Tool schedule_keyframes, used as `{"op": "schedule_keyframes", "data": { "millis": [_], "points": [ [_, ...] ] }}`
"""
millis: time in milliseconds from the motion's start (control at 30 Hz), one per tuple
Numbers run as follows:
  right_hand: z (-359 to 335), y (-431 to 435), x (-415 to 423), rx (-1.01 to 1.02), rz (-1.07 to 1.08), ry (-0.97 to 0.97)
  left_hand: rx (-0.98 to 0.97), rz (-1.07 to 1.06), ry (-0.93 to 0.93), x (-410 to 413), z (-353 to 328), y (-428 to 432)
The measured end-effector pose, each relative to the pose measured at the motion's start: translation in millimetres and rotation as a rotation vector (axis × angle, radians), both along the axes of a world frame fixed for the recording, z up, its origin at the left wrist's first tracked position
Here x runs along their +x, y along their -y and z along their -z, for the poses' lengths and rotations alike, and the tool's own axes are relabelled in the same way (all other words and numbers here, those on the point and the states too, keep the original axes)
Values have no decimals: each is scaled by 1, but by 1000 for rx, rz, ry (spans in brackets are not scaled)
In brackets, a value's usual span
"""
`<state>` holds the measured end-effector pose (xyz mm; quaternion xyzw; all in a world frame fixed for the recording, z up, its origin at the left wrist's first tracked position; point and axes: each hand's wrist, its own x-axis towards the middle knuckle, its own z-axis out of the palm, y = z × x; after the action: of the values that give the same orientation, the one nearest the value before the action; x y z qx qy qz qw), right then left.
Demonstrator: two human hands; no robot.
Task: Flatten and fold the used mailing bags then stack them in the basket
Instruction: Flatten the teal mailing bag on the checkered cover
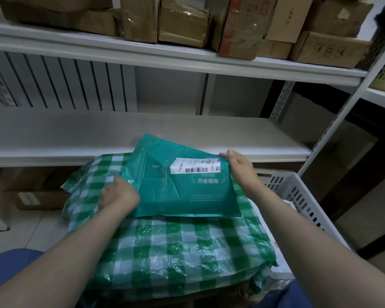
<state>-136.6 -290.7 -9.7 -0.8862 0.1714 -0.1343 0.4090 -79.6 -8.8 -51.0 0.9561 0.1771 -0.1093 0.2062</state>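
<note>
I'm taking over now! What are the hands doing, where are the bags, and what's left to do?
Left hand grips the teal bag by its left edge. The right hand holds its right edge, beside the label.
The teal bag lies on the green checked bag, which tops a pile by the white basket.
Done: the teal bag looks flattened. I cannot tell if it is folded.
Left: probably set it square on the stack and let go.

Storage clutter in my view
I see cardboard boxes [182, 21] crowding the upper shelf [142, 56]; another box [31, 198] sits on the floor below.
</note>
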Motion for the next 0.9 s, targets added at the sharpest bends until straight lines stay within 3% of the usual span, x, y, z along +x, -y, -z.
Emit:
{"op": "schedule_keyframes", "data": {
  "millis": [67, 133, 233, 300, 333, 400, 567, 667, 800, 900],
  "points": [
    [5, -3, 0, 61, 9, -115, 26, 60, 27, -6, -1, 5],
    [3, -6, -5, 273, 143, -144, -4, 127, 70, -9, -3, 14],
    [-1, -4, -9, 849, 267, -287, -73, 153, 117, -9, -8, 30],
    [-2, -6, -11, 1256, 266, -205, -177, 127, 87, -8, -12, 42],
    [-1, -6, -10, 1345, 265, -128, -226, 119, 88, -8, -14, 47],
    [1, -5, -5, 1390, 284, -25, -311, 114, 140, -12, -18, 55],
    [3, -13, 1, 1423, 333, -22, -434, 76, 347, -19, -22, 68],
    [5, -15, 2, 1540, 472, 128, -493, -113, 206, -17, -22, 74],
    [3, -26, -2, 1491, 444, 111, -1049, -252, -189, -27, -18, 88],
    [-3, -36, -9, 1324, 376, 43, -1244, -315, -189, -33, -19, 99]
  ]
}}
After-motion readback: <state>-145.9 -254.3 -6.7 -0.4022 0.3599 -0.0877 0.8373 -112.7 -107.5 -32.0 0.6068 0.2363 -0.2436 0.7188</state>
